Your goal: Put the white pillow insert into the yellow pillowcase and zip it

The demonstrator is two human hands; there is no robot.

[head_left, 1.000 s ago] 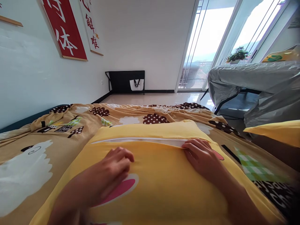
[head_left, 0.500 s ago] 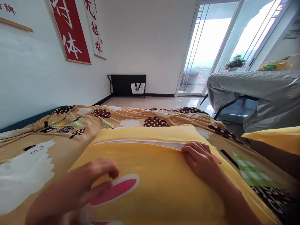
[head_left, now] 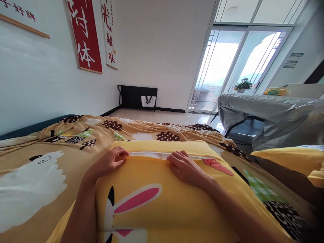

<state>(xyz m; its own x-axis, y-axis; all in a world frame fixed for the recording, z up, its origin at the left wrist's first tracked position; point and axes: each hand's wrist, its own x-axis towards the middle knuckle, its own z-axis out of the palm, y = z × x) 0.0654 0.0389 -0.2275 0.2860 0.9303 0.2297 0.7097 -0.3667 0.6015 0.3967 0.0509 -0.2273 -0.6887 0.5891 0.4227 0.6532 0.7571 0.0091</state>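
Observation:
A yellow pillowcase [head_left: 162, 195] with a rabbit and a carrot print lies plump on the blanket in front of me. Across its far part runs an open slit, where a strip of the white pillow [head_left: 149, 155] inside shows. My left hand [head_left: 111, 161] pinches the slit's near edge at its left end, fingers curled over the cloth. Right of the middle, my right hand [head_left: 182, 165] grips the same edge, with its fingertips bent into the opening and partly hidden.
A tan patterned blanket [head_left: 86, 158] covers the bed. Another yellow pillow [head_left: 286, 157] lies at the right. Beyond stand a plastic-covered table [head_left: 253, 104] and a chair [head_left: 243, 130]. A black panel [head_left: 131, 96] with a white bag [head_left: 148, 101] leans by the far wall.
My left hand has moved forward from above the rabbit print and taken hold of the slit's edge. My right hand has slid left along that edge. The view has tilted up slightly.

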